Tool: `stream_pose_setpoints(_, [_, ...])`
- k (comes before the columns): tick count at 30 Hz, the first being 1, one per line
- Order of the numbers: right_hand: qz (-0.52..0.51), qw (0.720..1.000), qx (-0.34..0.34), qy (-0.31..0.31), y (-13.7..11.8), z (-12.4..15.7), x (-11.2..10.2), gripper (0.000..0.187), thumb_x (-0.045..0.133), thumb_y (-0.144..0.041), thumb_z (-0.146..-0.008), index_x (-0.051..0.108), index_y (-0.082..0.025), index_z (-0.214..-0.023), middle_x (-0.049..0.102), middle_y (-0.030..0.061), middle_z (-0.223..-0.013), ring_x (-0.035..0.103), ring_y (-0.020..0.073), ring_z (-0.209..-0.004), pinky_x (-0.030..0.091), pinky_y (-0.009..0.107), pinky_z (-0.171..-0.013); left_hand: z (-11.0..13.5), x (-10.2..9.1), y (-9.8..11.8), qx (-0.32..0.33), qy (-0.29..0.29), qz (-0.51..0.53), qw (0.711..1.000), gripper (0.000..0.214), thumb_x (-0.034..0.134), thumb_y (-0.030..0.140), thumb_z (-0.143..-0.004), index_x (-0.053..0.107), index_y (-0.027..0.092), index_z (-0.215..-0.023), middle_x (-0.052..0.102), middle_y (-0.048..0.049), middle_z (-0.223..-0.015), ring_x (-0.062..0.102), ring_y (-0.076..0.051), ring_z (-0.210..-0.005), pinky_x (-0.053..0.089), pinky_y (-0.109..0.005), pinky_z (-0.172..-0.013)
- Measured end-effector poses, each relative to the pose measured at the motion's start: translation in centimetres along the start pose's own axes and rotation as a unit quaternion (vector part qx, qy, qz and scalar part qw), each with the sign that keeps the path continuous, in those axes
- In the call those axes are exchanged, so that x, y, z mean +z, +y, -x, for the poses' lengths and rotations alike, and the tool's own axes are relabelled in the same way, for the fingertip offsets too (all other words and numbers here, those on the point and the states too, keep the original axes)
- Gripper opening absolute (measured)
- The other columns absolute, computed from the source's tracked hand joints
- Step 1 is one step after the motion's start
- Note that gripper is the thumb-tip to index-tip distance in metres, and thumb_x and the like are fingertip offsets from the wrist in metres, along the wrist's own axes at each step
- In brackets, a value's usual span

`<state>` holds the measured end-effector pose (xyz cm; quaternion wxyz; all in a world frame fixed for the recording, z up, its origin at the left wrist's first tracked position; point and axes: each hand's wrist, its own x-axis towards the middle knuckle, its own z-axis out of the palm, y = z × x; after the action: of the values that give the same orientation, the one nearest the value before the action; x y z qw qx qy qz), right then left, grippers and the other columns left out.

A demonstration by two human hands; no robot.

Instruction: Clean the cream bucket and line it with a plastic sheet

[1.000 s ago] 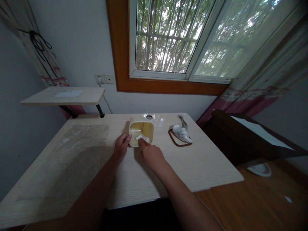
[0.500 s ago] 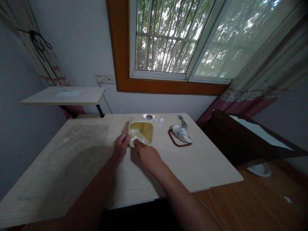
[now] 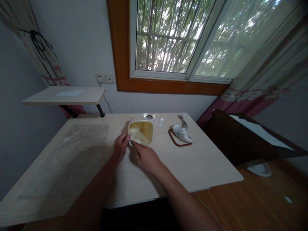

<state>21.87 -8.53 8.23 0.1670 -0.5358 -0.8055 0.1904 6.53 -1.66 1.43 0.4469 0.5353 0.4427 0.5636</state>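
A pale yellow, squarish plastic container (image 3: 141,131) lies on the desk with its open side facing me. My left hand (image 3: 121,146) is closed on its near left corner, thumb on the rim. My right hand (image 3: 146,157) is closed at the near rim, pressing a small white tissue-like piece (image 3: 136,141) there; the fingers partly hide it. To the right lies a brown squarish ring (image 3: 173,140), with a crumpled whitish bundle (image 3: 181,132) resting partly on it.
A clear plastic sheet (image 3: 79,154) covers the left part of the desk (image 3: 192,170). At the back left stands a raised shelf (image 3: 91,94) bearing a paper label. Near the back edge is a round cable hole (image 3: 149,117). Dark furniture (image 3: 228,138) stands to the right.
My right hand has shifted slightly left along the container's near rim, and less of the white piece shows. My left hand keeps its hold on the corner.
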Motion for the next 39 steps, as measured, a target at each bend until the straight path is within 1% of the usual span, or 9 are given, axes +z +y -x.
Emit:
stream_pose_setpoints(3, [0.072,0.997,0.032,-0.011,-0.7,-0.1,-0.7,0.055,0.044,-0.018,-0.091,0.049,-0.021,-0.146,0.07,0.0139,-0.127,0.073,0.0286,-0.101,0.056,0.039,-0.084,0.1,0.0,-0.1,-0.002,-0.012,-0.004,1.0,0.041,0.062,0.055,-0.085,0.048,0.02,-0.069,0.046,0.0031,-0.066,0.046,-0.013,-0.064,0.041,-0.023,-0.058])
stream_pose_setpoints(6, [0.139,0.988,0.055,-0.027,-1.3,-0.8,-1.5,0.043,0.043,-0.019,-0.094,0.058,-0.018,-0.134,0.075,0.0155,-0.111,0.075,0.0296,-0.093,0.057,0.039,-0.078,0.0,0.0,-0.3,-0.006,-0.022,-0.006,1.0,0.039,0.061,0.054,-0.087,0.048,0.02,-0.071,0.045,0.0033,-0.067,0.045,-0.012,-0.064,0.039,-0.022,-0.057])
stream_pose_setpoints(9, [0.187,0.979,0.06,-0.045,-1.8,-2.0,-2.2,0.035,0.041,-0.02,-0.097,0.068,-0.014,-0.118,0.076,0.0182,-0.102,0.075,0.0298,-0.092,0.057,0.038,-0.078,-0.1,0.0,-0.3,-0.005,-0.02,-0.012,1.0,0.039,0.06,0.053,-0.088,0.047,0.02,-0.071,0.043,0.0035,-0.068,0.043,-0.012,-0.063,0.037,-0.021,-0.055])
stream_pose_setpoints(12, [0.211,0.974,0.039,-0.066,-1.9,-3.7,-2.5,0.036,0.04,-0.022,-0.099,0.073,-0.012,-0.111,0.075,0.0208,-0.101,0.074,0.0308,-0.095,0.057,0.039,-0.079,-0.1,0.0,-0.1,-0.011,-0.011,-0.018,1.0,0.04,0.059,0.053,-0.088,0.045,0.02,-0.07,0.04,0.0041,-0.066,0.039,-0.011,-0.061,0.033,-0.021,-0.052])
stream_pose_setpoints(18, [0.188,0.975,0.028,-0.113,-1.3,-7.7,-1.6,0.038,0.049,-0.035,-0.099,0.074,-0.013,-0.116,0.074,0.0219,-0.11,0.072,0.0326,-0.102,0.056,0.039,-0.085,-0.3,-0.3,-0.1,-0.037,-0.006,0.037,0.999,0.04,0.059,0.055,-0.088,0.043,0.021,-0.073,0.039,0.0051,-0.065,0.039,-0.011,-0.058,0.033,-0.02,-0.05])
stream_pose_setpoints(27, [0.133,0.977,0.086,-0.141,0.3,-12.2,0.6,0.039,0.048,-0.032,-0.098,0.073,-0.01,-0.118,0.072,0.0224,-0.12,0.071,0.0318,-0.109,0.055,0.036,-0.088,-0.5,-0.2,0.1,-0.076,-0.024,0.109,0.991,0.04,0.063,0.057,-0.084,0.045,0.022,-0.082,0.047,0.005,-0.073,0.049,-0.011,-0.065,0.043,-0.019,-0.056])
stream_pose_setpoints(33, [0.096,0.984,0.089,-0.119,1.0,-13.0,1.0,0.041,0.044,-0.035,-0.1,0.068,-0.011,-0.123,0.07,0.0211,-0.123,0.07,0.0312,-0.111,0.054,0.035,-0.087,-0.9,-0.4,-0.2,-0.064,-0.015,0.116,0.991,0.038,0.062,0.055,-0.086,0.045,0.022,-0.081,0.047,0.0053,-0.071,0.047,-0.01,-0.062,0.041,-0.019,-0.053])
stream_pose_setpoints(37, [0.058,0.991,0.079,-0.086,1.4,-12.8,1.1,0.055,0.043,-0.043,-0.1,0.044,-0.013,-0.146,0.065,0.02,-0.134,0.068,0.029,-0.114,0.053,0.033,-0.086,-0.9,-0.4,-0.2,-0.064,-0.008,0.114,0.991,0.039,0.061,0.055,-0.085,0.042,0.022,-0.079,0.045,0.0055,-0.069,0.047,-0.01,-0.06,0.04,-0.019,-0.051])
stream_pose_setpoints(39, [0.024,0.994,0.08,-0.071,1.4,-12.7,1.2,0.059,0.044,-0.045,-0.099,0.037,-0.014,-0.149,0.063,0.0198,-0.137,0.068,0.0282,-0.112,0.053,0.032,-0.084,-0.9,-0.4,-0.1,-0.068,-0.009,0.107,0.992,0.039,0.06,0.056,-0.085,0.041,0.022,-0.079,0.044,0.0058,-0.068,0.045,-0.01,-0.058,0.038,-0.019,-0.05])
